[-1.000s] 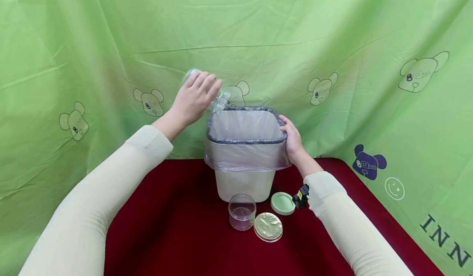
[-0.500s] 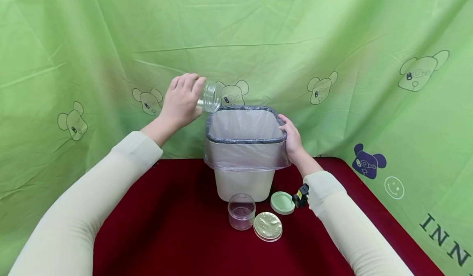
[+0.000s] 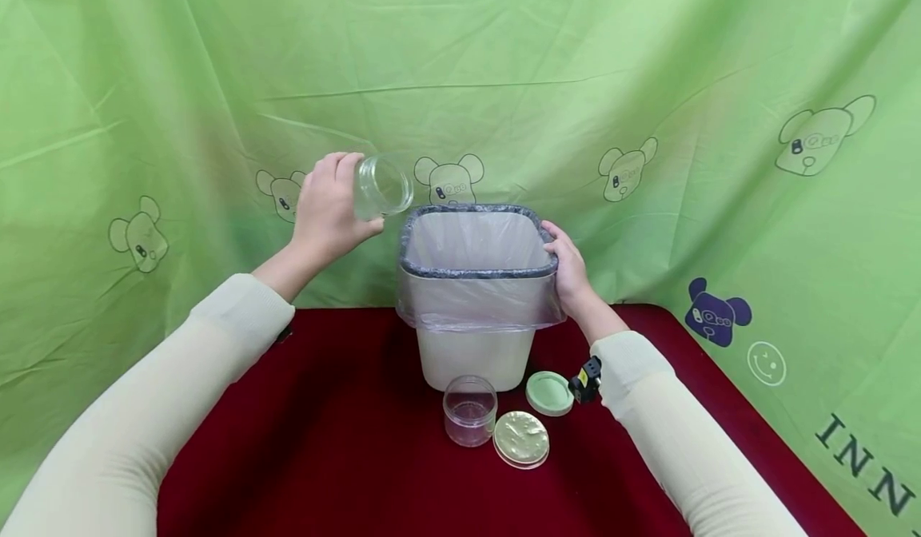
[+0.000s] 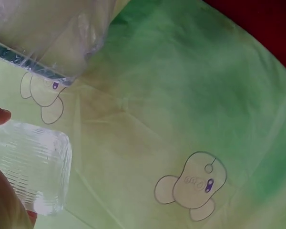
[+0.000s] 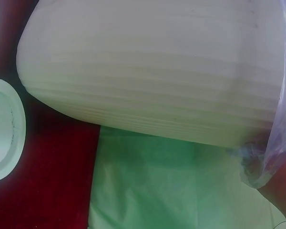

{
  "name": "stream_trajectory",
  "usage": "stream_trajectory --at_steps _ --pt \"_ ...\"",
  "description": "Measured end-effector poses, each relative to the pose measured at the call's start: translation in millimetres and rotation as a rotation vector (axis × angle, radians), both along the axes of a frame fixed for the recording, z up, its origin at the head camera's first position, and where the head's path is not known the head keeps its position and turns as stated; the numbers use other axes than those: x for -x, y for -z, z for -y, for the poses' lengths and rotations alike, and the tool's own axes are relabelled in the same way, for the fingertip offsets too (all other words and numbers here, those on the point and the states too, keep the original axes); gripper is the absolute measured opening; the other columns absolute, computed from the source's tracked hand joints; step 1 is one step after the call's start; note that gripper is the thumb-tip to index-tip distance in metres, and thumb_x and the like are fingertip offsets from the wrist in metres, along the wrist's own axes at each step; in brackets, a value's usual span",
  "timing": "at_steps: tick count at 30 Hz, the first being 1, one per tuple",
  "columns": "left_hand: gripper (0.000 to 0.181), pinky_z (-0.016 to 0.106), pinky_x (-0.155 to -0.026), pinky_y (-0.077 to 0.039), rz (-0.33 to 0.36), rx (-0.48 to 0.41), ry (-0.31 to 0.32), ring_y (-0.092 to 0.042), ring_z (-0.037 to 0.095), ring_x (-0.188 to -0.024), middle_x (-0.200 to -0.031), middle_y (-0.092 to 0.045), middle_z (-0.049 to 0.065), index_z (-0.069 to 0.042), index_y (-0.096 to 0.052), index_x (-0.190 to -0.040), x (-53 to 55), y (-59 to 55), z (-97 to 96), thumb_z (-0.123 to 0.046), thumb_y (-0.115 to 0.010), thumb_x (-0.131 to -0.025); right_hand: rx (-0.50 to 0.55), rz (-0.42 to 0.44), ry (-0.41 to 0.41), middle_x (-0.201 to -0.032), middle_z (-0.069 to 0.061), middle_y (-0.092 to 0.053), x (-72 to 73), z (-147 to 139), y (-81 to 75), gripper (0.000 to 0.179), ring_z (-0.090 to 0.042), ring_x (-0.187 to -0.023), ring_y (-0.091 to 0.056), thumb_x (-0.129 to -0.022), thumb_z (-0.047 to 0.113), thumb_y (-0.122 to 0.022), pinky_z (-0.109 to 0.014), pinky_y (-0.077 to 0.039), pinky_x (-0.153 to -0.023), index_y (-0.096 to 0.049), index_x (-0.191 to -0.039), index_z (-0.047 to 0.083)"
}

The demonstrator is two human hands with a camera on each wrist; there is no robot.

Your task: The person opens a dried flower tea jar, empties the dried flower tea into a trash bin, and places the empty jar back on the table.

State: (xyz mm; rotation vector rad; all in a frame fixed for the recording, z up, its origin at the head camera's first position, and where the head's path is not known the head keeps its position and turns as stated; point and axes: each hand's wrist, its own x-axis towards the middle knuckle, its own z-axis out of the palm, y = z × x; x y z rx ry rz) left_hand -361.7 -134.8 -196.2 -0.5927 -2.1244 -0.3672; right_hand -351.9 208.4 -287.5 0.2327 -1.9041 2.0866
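My left hand (image 3: pixel 327 205) grips a clear plastic jar (image 3: pixel 370 189) around its body, up and to the left of the bin. The jar lies on its side, with its uncapped mouth turned right; its ribbed see-through wall (image 4: pixel 33 167) shows in the left wrist view. A pale waste bin (image 3: pixel 475 357) with a thin see-through bag (image 3: pixel 478 301) folded over its dark rim stands on the table. My right hand (image 3: pixel 571 269) holds the bin's right rim, fingers over the edge and onto the bag. The bin's ribbed side fills much of the right wrist view.
In front of the bin stand a second clear jar (image 3: pixel 470 425), a gold foil-topped disc (image 3: pixel 521 439) and a pale green lid (image 3: pixel 550 394). They rest on a dark red tablecloth (image 3: pixel 345 449). A green printed curtain (image 3: pixel 504 57) hangs close behind and at both sides.
My left hand has moved left and slightly down with the jar, from over the bin's left rim to outside it. The jar's mouth has swung from down-right to rightward. My right hand stays put.
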Motion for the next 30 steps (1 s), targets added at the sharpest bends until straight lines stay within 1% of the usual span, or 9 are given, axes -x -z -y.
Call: stream_trajectory --at_steps 4,8,10,14,19,24,28,30 --pt "0.09 0.051 -0.096 -0.039 0.109 -0.116 -0.013 -0.044 0.035 -0.116 -0.127 -0.048 0.019 0.0 -0.045 -0.133 -2.7 5.4 5.2 -0.028 -0.088 -0.059 0.006 0.001 0.0 -0.154 -0.012 -0.032 -0.4 0.1 -0.5 0.058 -0.023 -0.133 -0.035 -0.091 0.006 -0.034 -0.022 -0.031 -0.104 -0.034 -0.15 0.003" --pt "0.089 0.049 -0.093 -0.041 0.185 -0.229 0.023 -0.045 0.032 -0.112 -0.124 -0.049 0.017 0.0 -0.045 -0.132 -4.8 11.2 11.1 -0.029 -0.089 -0.06 0.013 -0.002 0.003 -0.155 -0.01 -0.031 -1.1 0.2 -1.4 0.059 -0.021 -0.135 -0.032 -0.091 0.006 -0.034 -0.022 -0.029 -0.106 -0.034 -0.149 0.003" --pt "0.089 0.05 -0.09 -0.042 0.212 -0.266 0.038 -0.046 0.031 -0.11 -0.123 -0.049 0.016 0.0 -0.046 -0.131 -6.6 14.5 14.4 -0.029 -0.09 -0.059 0.01 -0.001 0.003 -0.155 -0.011 -0.031 -1.4 0.4 -1.8 0.059 -0.022 -0.135 -0.032 -0.09 0.006 -0.034 -0.022 -0.029 -0.105 -0.034 -0.149 0.003" --pt "0.091 0.05 -0.087 -0.044 0.246 -0.279 0.042 -0.047 0.03 -0.107 -0.121 -0.049 0.015 -0.001 -0.045 -0.131 -10.4 22.6 21.5 -0.03 -0.091 -0.059 0.004 0.004 0.004 -0.154 -0.011 -0.031 -1.5 1.1 -2.1 0.059 -0.022 -0.134 -0.034 -0.09 0.006 -0.033 -0.022 -0.031 -0.104 -0.034 -0.15 0.004" --pt "0.091 0.051 -0.086 -0.044 0.274 -0.294 0.064 -0.049 0.032 -0.106 -0.12 -0.05 0.016 0.002 -0.045 -0.131 -14.2 32.4 28.3 -0.028 -0.092 -0.059 -0.015 0.0 0.007 -0.155 -0.011 -0.031 -0.9 1.1 -2.0 0.059 -0.022 -0.133 -0.034 -0.091 0.006 -0.033 -0.022 -0.031 -0.104 -0.034 -0.15 0.004" --pt "0.084 0.05 -0.088 -0.043 0.332 -0.337 0.092 -0.05 0.033 -0.106 -0.118 -0.053 0.017 0.003 -0.048 -0.126 -18.6 40.1 31.4 -0.029 -0.091 -0.061 -0.023 -0.001 0.007 -0.154 -0.011 -0.031 0.2 0.6 -1.6 0.059 -0.023 -0.134 -0.034 -0.091 0.006 -0.033 -0.023 -0.03 -0.105 -0.034 -0.15 0.004" --pt "0.076 0.048 -0.087 -0.044 0.384 -0.373 0.091 -0.052 0.033 -0.106 -0.115 -0.056 0.016 0.001 -0.052 -0.122 -23.6 46.7 32.3 -0.031 -0.09 -0.064 -0.016 0.003 0.014 -0.154 -0.01 -0.031 0.6 0.7 -0.5 0.059 -0.022 -0.134 -0.034 -0.091 0.006 -0.034 -0.023 -0.03 -0.105 -0.035 -0.149 0.004" --pt "0.075 0.048 -0.087 -0.044 0.404 -0.378 0.091 -0.053 0.033 -0.105 -0.115 -0.058 0.016 0.001 -0.052 -0.121 -25.7 49.9 32.5 -0.032 -0.089 -0.065 -0.012 0.003 0.018 -0.154 -0.01 -0.032 0.3 1.0 -0.2 0.059 -0.022 -0.133 -0.035 -0.09 0.006 -0.034 -0.022 -0.031 -0.104 -0.035 -0.149 0.004"
